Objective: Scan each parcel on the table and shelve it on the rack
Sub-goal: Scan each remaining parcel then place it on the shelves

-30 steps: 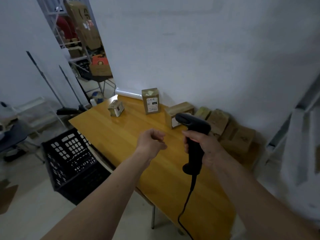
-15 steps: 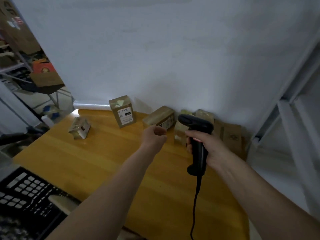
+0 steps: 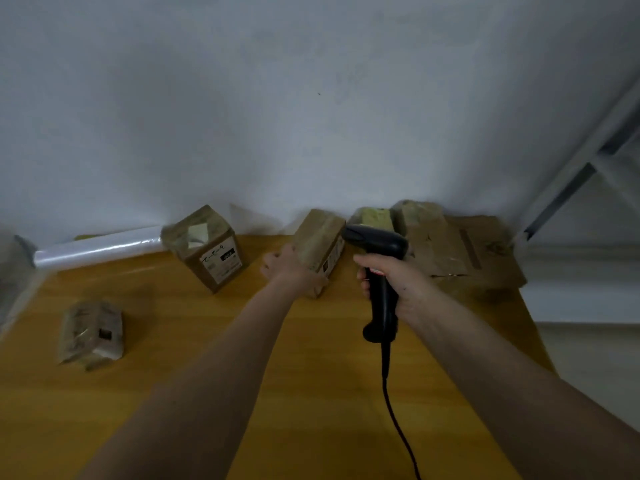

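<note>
Clear roll [image 3: 97, 249]: lies at the far left edge of the tabletop [image 3: 173, 375], against the wall.
Small wrapped parcel [image 3: 90, 334]: lies on its side at the near left, well apart from the others; blurred.
Upright parcel [image 3: 206, 249]: brown box standing near the wall, its white label facing the camera, just right of the roll's end.
Left hand [image 3: 289, 270]: reaches forward to the middle parcel and rests on its left side and near end; whether the fingers curl round it cannot be told, as they are hidden behind the hand.
Middle parcel [image 3: 322, 245]: long brown box on the tabletop, 1 end toward the wall, a label on its right face.
Scanner [image 3: 379, 268]: black, pistol-shaped, head pointing left toward the middle parcel, cable hanging from the grip's base.
Right hand [image 3: 398, 284]: clenched round the scanner's grip, held above the tabletop.
Far-right parcels [image 3: 450, 244]: several brown boxes and flat packets crowded together against the wall, behind the scanner.
Rack [image 3: 581, 174]: white metal upright and shelf edge at the right margin.
</note>
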A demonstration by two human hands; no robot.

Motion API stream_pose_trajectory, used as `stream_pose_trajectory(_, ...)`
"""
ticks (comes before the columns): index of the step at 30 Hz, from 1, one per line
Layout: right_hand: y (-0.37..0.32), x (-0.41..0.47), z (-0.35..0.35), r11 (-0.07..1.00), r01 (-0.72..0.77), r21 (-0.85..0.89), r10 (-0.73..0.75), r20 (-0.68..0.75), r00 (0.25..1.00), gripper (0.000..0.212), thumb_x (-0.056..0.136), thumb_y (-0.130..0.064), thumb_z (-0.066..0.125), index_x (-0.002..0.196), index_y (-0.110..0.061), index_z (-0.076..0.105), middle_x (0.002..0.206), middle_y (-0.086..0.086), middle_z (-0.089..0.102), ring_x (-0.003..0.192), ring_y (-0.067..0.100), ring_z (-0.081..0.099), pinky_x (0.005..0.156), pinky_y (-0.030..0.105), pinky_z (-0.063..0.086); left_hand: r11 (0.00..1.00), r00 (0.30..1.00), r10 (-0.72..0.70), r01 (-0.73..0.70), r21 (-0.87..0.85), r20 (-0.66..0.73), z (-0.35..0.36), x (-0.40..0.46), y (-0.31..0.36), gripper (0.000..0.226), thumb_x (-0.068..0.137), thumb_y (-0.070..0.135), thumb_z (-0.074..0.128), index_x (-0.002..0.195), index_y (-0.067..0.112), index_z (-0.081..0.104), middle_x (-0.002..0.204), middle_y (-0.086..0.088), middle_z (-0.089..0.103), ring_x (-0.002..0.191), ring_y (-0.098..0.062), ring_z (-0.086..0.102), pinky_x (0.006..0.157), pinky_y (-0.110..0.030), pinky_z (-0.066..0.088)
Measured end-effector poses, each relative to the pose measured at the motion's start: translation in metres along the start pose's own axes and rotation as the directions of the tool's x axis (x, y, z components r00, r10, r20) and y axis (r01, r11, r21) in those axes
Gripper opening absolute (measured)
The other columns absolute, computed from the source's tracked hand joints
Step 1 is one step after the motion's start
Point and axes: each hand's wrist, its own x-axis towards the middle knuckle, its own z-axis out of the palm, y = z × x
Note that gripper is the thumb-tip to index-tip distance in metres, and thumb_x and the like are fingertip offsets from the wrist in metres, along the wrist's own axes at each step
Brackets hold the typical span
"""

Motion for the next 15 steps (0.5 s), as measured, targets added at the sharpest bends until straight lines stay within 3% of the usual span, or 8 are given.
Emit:
stream_pose_trajectory(9, 0.027, 0.030, -0.006, 0.997, -0.015, 0.079, 0.028, -0.166, 0.986, 0.011, 0.080, -0.010, 0.076, 0.082, -0.004, 0.068, 0.060, 0.007, 0.062, 0.046, 0.014, 0.058, 0.044, 0.024, 0.048, 0.998, 0.996, 0.015, -0.020, 0.062, 0.086, 0.036, 0.090, -0.009, 0.130, 0.064, 0.035, 0.089, 0.154, 0.030, -0.005, 0.161, -0.007, -0.013, 0.149, -0.030, -0.007, 0.118, -0.048, 0.015)
stream_pose_trajectory(12, 0.031, 0.029, -0.014, 0.996, 0.002, 0.089, 0.015, -0.187, 0.982, 0.011, 0.081, -0.009, 0.075, 0.083, -0.001, 0.068, 0.058, 0.007, 0.061, 0.045, 0.014, 0.056, 0.044, 0.024, 0.048, 0.996, 0.996, 0.024, -0.030, 0.078, 0.080, 0.053, 0.106, -0.013, 0.133, 0.062, 0.037, 0.090, 0.154, 0.023, -0.005, 0.161, -0.011, -0.003, 0.148, -0.031, -0.001, 0.118, -0.047, 0.014)
stream_pose_trajectory(15, 0.031, 0.027, -0.019, 0.996, 0.004, 0.086, 0.013, -0.192, 0.981, 0.010, 0.082, -0.009, 0.073, 0.086, -0.001, 0.067, 0.058, 0.005, 0.061, 0.045, 0.014, 0.055, 0.044, 0.024, 0.047, 0.994, 1.000, 0.003, -0.001, 0.108, -0.011, 0.062, 0.112, -0.019, 0.126, 0.059, 0.037, 0.089, 0.152, 0.013, 0.007, 0.151, -0.015, 0.021, 0.140, -0.033, 0.019, 0.113, -0.044, 0.026)
